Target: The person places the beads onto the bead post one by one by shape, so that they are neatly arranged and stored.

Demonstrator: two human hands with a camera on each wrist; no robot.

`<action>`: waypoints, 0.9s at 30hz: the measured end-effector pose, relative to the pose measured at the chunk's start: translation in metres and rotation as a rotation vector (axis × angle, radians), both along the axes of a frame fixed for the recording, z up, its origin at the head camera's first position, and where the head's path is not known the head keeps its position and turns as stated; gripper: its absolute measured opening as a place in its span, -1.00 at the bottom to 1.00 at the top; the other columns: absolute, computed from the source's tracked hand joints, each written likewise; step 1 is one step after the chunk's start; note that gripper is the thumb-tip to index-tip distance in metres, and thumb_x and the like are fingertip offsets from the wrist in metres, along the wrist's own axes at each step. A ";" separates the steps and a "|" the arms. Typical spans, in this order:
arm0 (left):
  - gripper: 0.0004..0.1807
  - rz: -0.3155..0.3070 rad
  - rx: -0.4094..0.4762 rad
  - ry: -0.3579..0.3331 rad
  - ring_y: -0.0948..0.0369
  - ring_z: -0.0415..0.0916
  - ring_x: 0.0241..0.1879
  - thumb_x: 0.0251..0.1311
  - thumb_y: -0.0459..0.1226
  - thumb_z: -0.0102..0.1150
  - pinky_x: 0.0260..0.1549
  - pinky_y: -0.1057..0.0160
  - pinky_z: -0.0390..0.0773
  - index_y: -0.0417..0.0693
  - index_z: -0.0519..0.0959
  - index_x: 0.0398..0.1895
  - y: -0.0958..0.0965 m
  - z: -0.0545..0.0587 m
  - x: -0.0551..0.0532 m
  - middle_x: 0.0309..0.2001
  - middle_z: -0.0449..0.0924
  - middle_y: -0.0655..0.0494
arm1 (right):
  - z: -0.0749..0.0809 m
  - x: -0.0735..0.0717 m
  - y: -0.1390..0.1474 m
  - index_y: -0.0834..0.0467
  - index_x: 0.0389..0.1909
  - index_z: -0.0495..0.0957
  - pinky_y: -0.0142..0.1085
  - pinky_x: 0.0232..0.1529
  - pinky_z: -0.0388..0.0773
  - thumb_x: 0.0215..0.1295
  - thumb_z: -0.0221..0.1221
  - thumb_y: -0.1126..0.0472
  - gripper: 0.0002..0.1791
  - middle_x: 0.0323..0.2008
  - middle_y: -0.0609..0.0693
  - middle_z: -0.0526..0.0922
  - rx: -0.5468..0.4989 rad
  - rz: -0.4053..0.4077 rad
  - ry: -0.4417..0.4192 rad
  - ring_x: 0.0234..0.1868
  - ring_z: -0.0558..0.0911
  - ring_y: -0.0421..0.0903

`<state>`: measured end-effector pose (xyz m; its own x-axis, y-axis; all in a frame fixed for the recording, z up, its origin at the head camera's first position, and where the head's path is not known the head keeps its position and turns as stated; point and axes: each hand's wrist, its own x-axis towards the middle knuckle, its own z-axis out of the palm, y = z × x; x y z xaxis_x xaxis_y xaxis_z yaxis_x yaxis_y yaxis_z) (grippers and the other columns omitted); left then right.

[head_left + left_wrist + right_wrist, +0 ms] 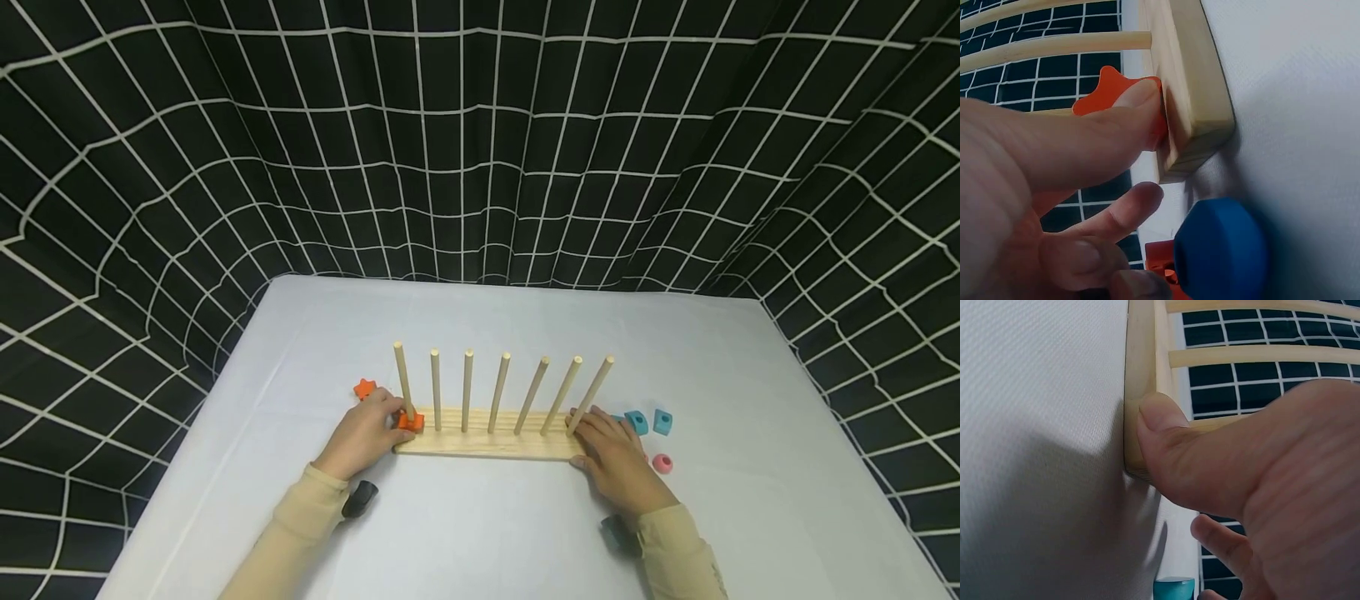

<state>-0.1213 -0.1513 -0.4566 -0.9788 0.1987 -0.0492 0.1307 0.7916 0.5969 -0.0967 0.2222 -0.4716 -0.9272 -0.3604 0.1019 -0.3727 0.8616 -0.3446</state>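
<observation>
A wooden base (487, 446) with a row of several upright pegs (467, 392) stands on the table. Around the foot of the leftmost peg sits an orange star-shaped piece (410, 422). My left hand (362, 437) pinches this star; in the left wrist view its thumb presses on the star (1105, 92), close against the base. At the other end, my right hand (618, 462) grips the base, with the thumb (1163, 415) on its front edge and fingers by the rightmost peg. Part of its fingers is hidden in the right wrist view.
Another orange star (364, 388) lies behind my left hand. A blue piece (1222, 250) shows beside the base's left end in the left wrist view. Right of the base lie teal pieces (662, 422) and a pink ring-like piece (662, 463). A black gridded curtain (480, 142) surrounds the white table (495, 533).
</observation>
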 end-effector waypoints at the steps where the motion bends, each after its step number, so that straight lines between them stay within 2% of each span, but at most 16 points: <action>1: -0.75 0.000 0.001 -0.007 0.20 0.28 -0.44 -0.05 -0.23 0.46 -0.49 0.29 0.30 0.07 0.62 -0.27 0.000 0.001 0.000 -0.28 0.42 0.10 | 0.001 0.000 0.000 0.22 0.19 0.46 0.35 0.27 0.00 0.13 0.33 0.22 -0.43 0.23 0.17 0.46 -0.005 0.000 0.002 0.35 0.26 0.26; 6: -0.65 -0.012 -0.009 -0.005 0.17 0.38 -0.35 0.02 -0.30 0.39 -0.42 0.27 0.38 0.10 0.59 -0.09 -0.006 0.008 0.001 -0.16 0.45 0.09 | 0.001 0.001 0.001 0.24 0.19 0.45 0.36 0.27 -0.01 0.14 0.31 0.22 -0.43 0.24 0.20 0.44 -0.019 0.001 -0.003 0.35 0.26 0.26; 10: -0.58 -0.029 -0.033 0.080 0.14 0.47 -0.30 0.05 -0.42 0.31 -0.34 0.19 0.50 0.02 0.58 0.02 -0.021 0.019 0.000 -0.11 0.49 0.04 | -0.001 0.001 0.002 0.22 0.20 0.45 0.35 0.28 -0.06 0.15 0.30 0.22 -0.44 0.28 0.19 0.41 -0.034 -0.005 -0.019 0.37 0.24 0.24; 13: -0.57 -0.008 -0.044 0.114 0.11 0.50 -0.26 0.05 -0.47 0.28 -0.23 0.08 0.55 -0.02 0.57 0.03 -0.033 0.026 -0.003 -0.09 0.51 -0.01 | -0.002 0.002 0.003 0.20 0.20 0.45 0.35 0.29 -0.08 0.15 0.30 0.22 -0.44 0.29 0.16 0.40 -0.042 -0.007 -0.020 0.38 0.23 0.24; 15: -0.55 0.020 -0.043 0.104 0.05 0.51 -0.18 0.05 -0.47 0.27 -0.14 -0.01 0.56 -0.03 0.55 0.06 -0.039 0.029 -0.006 -0.05 0.50 -0.05 | -0.002 0.003 0.003 0.20 0.19 0.46 0.34 0.29 -0.07 0.15 0.30 0.22 -0.45 0.29 0.16 0.41 -0.044 -0.006 -0.017 0.38 0.23 0.23; 18: -0.51 0.061 -0.030 0.088 0.02 0.47 -0.17 0.09 -0.44 0.22 -0.15 -0.02 0.54 -0.05 0.49 0.14 -0.047 0.027 -0.015 0.01 0.47 -0.10 | -0.003 0.004 0.004 0.20 0.18 0.47 0.34 0.28 -0.06 0.15 0.30 0.22 -0.46 0.27 0.16 0.43 -0.042 -0.004 -0.003 0.36 0.25 0.23; 21: -0.44 0.084 -0.017 0.065 -0.02 0.44 -0.12 0.13 -0.36 0.24 -0.15 -0.02 0.51 -0.08 0.39 0.24 -0.051 0.019 -0.027 0.05 0.43 -0.16 | -0.003 0.004 0.004 0.19 0.16 0.48 0.34 0.28 -0.05 0.14 0.31 0.23 -0.48 0.26 0.15 0.45 -0.034 -0.005 0.013 0.35 0.27 0.23; 24: -0.35 0.078 -0.022 0.018 -0.04 0.40 -0.04 0.15 -0.26 0.29 -0.08 -0.06 0.48 -0.13 0.32 0.32 -0.054 0.010 -0.037 0.07 0.40 -0.21 | -0.003 0.003 0.003 0.19 0.15 0.49 0.35 0.28 -0.05 0.13 0.33 0.22 -0.47 0.25 0.15 0.46 -0.027 -0.005 0.026 0.35 0.29 0.21; 27: -0.32 0.073 -0.042 -0.035 -0.02 0.39 -0.05 0.14 -0.18 0.31 -0.05 -0.07 0.47 -0.16 0.32 0.31 -0.056 0.004 -0.042 0.04 0.39 -0.20 | -0.004 0.002 0.003 0.18 0.15 0.49 0.36 0.28 -0.06 0.12 0.33 0.21 -0.46 0.25 0.14 0.46 -0.023 0.000 0.035 0.35 0.29 0.21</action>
<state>-0.1636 -0.2071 -0.4528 -0.9881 0.1241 -0.0905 0.0515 0.8228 0.5660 -0.0944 0.2252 -0.4753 -0.9230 -0.3573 0.1424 -0.3847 0.8537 -0.3510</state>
